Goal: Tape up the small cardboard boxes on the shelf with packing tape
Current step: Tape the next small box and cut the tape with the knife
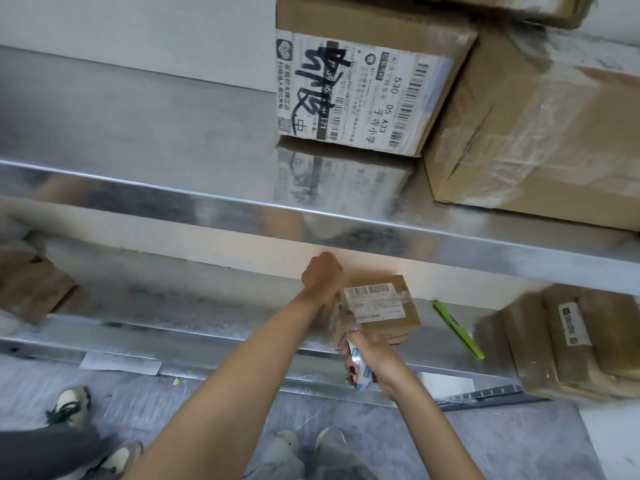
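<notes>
A small cardboard box [379,311] with a white barcode label stands on the lower metal shelf [207,327], near its front edge. My left hand [322,275] grips the box's far left corner, fingers curled behind it. My right hand [370,362] is closed around a roll of packing tape [360,367] at the box's near left edge. Clear tape shines over the box's left face and runs toward the roll.
A green pen-like cutter [457,329] lies on the shelf right of the box. More taped boxes [568,344] sit at the right end, another box [33,292] at the left. Larger boxes [367,91] fill the upper shelf. Another person's shoes [69,407] stand on the floor, left.
</notes>
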Demonstrator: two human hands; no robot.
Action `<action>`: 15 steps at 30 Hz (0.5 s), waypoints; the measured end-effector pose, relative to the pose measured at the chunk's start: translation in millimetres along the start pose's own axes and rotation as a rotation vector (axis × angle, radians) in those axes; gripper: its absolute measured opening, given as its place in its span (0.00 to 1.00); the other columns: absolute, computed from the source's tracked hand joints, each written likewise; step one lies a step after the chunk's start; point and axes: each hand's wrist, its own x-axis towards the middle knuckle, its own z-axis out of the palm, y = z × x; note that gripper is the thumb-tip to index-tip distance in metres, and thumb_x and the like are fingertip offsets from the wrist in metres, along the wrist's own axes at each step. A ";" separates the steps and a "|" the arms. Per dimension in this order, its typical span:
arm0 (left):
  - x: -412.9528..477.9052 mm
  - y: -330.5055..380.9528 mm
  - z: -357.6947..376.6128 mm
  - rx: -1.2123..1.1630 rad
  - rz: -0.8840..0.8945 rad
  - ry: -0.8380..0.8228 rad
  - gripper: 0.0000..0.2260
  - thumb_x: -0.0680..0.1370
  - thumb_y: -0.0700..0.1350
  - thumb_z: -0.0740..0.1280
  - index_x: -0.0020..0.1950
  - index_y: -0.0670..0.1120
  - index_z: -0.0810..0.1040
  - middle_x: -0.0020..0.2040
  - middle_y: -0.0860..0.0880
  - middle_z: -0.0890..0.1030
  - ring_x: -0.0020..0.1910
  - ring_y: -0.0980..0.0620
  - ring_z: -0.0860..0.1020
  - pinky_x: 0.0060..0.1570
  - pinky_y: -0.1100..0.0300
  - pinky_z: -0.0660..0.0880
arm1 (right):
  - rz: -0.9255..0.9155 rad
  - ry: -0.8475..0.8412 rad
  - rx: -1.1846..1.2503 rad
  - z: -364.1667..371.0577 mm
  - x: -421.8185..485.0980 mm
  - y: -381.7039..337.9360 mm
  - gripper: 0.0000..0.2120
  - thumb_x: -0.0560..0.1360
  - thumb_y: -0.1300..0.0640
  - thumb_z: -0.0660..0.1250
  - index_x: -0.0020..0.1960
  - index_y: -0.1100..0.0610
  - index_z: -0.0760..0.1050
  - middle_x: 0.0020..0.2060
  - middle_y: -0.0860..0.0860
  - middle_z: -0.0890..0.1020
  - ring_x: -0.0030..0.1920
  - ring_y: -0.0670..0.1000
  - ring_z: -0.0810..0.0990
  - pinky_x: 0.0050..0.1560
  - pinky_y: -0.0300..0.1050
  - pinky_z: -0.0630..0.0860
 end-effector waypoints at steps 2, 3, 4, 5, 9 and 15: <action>-3.7 -7.9 -0.8 -0.044 0.019 0.045 0.08 0.72 0.45 0.70 0.50 0.49 0.78 0.49 0.51 0.81 0.50 0.50 0.78 0.45 0.58 0.72 | -0.008 -0.020 0.002 -0.8 0.5 0.9 0.15 0.78 0.59 0.57 0.34 0.62 0.70 0.22 0.56 0.69 0.20 0.51 0.68 0.28 0.43 0.74; -6.4 -11.3 -0.9 -0.066 0.020 0.074 0.07 0.73 0.45 0.70 0.49 0.49 0.77 0.49 0.51 0.81 0.50 0.50 0.78 0.44 0.58 0.71 | -0.015 -0.028 0.003 -1.5 0.7 1.3 0.15 0.78 0.59 0.57 0.34 0.62 0.70 0.22 0.56 0.69 0.20 0.51 0.67 0.29 0.43 0.74; -8.4 -13.3 0.2 -0.082 0.022 0.104 0.06 0.74 0.46 0.70 0.49 0.49 0.77 0.48 0.51 0.81 0.49 0.50 0.78 0.44 0.58 0.71 | -0.024 -0.034 0.004 -1.9 1.2 1.8 0.15 0.79 0.59 0.57 0.34 0.62 0.70 0.21 0.56 0.68 0.20 0.51 0.67 0.29 0.43 0.73; -10.0 -14.8 1.4 -0.089 0.026 0.126 0.05 0.74 0.46 0.70 0.48 0.48 0.77 0.47 0.51 0.82 0.48 0.50 0.78 0.44 0.58 0.71 | -0.031 -0.038 0.004 -1.4 2.0 2.4 0.16 0.79 0.59 0.57 0.34 0.62 0.70 0.21 0.56 0.68 0.20 0.51 0.67 0.29 0.43 0.73; -5.6 -19.9 2.2 -0.299 -0.048 0.023 0.03 0.75 0.44 0.71 0.46 0.45 0.81 0.45 0.50 0.82 0.42 0.53 0.78 0.40 0.60 0.77 | -0.052 -0.038 0.001 -0.7 2.1 7.7 0.16 0.79 0.58 0.57 0.34 0.62 0.69 0.20 0.55 0.69 0.19 0.51 0.68 0.29 0.43 0.71; -14.4 -25.6 -2.2 -0.461 0.015 -0.068 0.03 0.76 0.40 0.70 0.42 0.45 0.81 0.46 0.45 0.85 0.41 0.51 0.82 0.43 0.54 0.82 | -0.076 -0.028 0.025 -5.8 -1.2 26.3 0.18 0.79 0.56 0.58 0.32 0.61 0.70 0.20 0.54 0.69 0.20 0.51 0.66 0.30 0.43 0.71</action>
